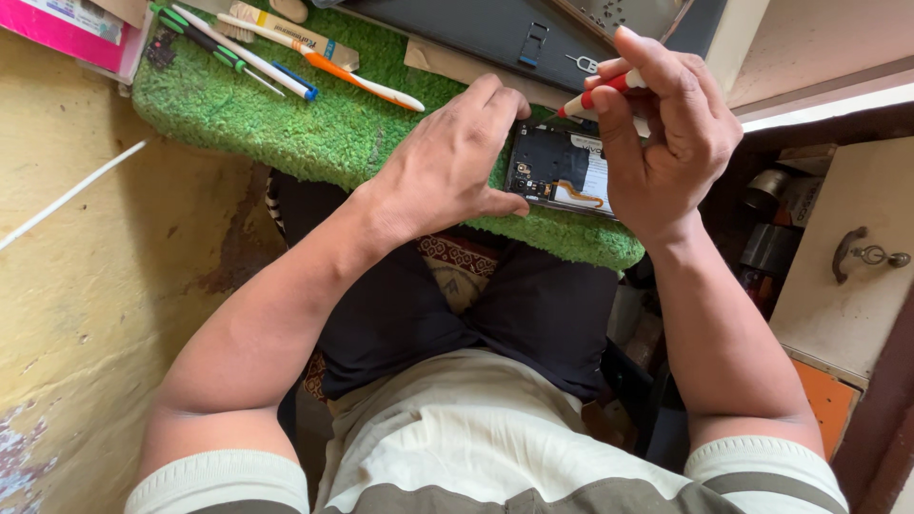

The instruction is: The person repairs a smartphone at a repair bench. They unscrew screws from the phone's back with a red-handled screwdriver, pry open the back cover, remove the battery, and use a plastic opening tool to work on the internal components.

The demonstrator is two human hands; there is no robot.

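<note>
1. Gripping a red-and-white screwdriver, right hand is closed above the opened phone.
2. Left hand, fingers curled, presses the phone's left edge.
3. Phone lies on green mat; spare tools up-left of it.

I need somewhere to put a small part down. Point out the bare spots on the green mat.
The widest free patch of the green mat lies between the row of screwdrivers and the left hand. A narrow strip runs below the opened phone. Around the phone it is crowded: both hands, and the right hand holds a red-handled screwdriver.
</note>
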